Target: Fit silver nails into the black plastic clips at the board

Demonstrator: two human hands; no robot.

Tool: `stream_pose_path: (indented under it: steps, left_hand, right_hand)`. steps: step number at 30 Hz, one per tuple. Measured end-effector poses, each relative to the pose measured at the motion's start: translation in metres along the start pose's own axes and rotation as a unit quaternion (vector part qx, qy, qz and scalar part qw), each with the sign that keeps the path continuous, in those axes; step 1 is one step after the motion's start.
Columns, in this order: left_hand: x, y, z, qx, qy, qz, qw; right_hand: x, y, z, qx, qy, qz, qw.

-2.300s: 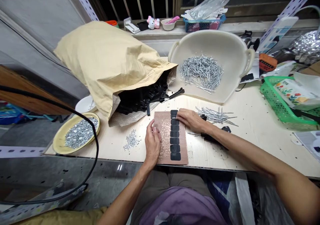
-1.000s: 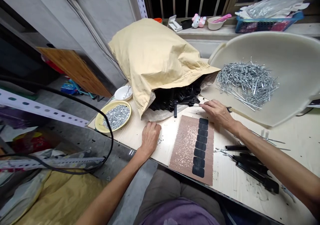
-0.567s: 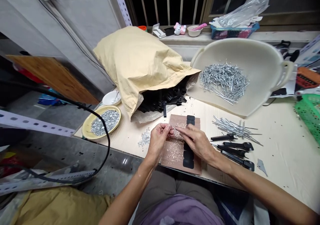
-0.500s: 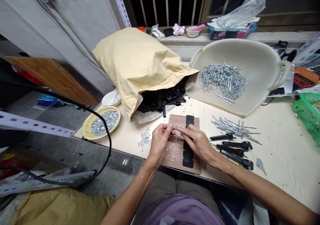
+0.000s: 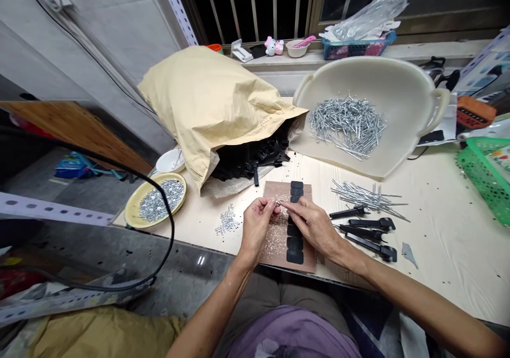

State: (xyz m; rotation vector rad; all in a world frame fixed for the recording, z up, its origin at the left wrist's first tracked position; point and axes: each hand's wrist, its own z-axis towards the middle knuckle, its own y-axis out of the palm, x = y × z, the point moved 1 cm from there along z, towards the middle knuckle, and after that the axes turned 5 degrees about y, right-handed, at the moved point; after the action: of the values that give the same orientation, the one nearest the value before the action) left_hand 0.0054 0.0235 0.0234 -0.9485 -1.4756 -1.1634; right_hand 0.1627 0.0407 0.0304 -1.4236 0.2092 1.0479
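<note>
My left hand (image 5: 260, 220) is closed in a pinch, with a tiny shiny metal piece (image 5: 278, 202) at its fingertips. Facing it, my right hand (image 5: 313, 221) is closed too, its fingertips meeting that piece; anything further inside its grip is hidden. Both hands are over a brown board (image 5: 274, 246) sprinkled with pale specks, which carries a row of black rounded pads (image 5: 295, 243). Left of the board lies a small heap of little metal bits (image 5: 228, 220). To the right are long metal pins (image 5: 360, 196) and several black clip-like parts (image 5: 370, 246).
A large pale basin (image 5: 398, 151) holds many metal pins. Beside it a tan sack (image 5: 215, 97) opens onto black parts. A yellow dish (image 5: 133, 217) of small metal pieces and a white bowl (image 5: 161, 162) stand left. A green basket (image 5: 478, 182) sits right; a black cable (image 5: 169, 236) loops at left.
The whole view has shifted slightly, so the table's things appear a little further left. Both hands keep their pinch at nearly the same place over the board.
</note>
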Motion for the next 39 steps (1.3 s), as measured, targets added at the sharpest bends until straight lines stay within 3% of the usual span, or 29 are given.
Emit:
stream_pose_path:
  steps: [8,13,23,29,32,35,39]
  left_hand:
    - [-0.006,-0.002,0.006,-0.022,-0.045,-0.011,0.999]
    - [-0.007,0.001,0.007,-0.033,-0.056,-0.007,0.998]
    - [-0.011,0.007,0.007,-0.010,-0.073,-0.041,0.996]
    - [-0.014,0.006,0.007,-0.021,-0.108,-0.058,0.992]
    - [-0.013,0.007,0.007,-0.024,-0.108,-0.059,0.992]
    - [-0.012,0.007,0.008,-0.030,-0.110,-0.055,0.992]
    - [-0.012,0.007,0.009,-0.032,-0.123,-0.048,0.991]
  right_hand:
    - [0.010,0.000,-0.001,0.009,0.017,0.004,1.000]
    - [0.013,-0.001,-0.003,0.024,0.028,-0.058,0.998]
    - [0.013,0.002,-0.007,0.022,0.064,-0.047,0.997]
    - [0.012,-0.005,-0.004,0.019,0.035,-0.107,0.993]
    - [0.015,-0.006,-0.001,0.008,0.052,-0.032,0.998]
    - [0.020,-0.007,0.003,-0.042,0.113,0.092,0.988]
    - [0.020,-0.010,0.006,-0.029,0.085,0.068,0.994]
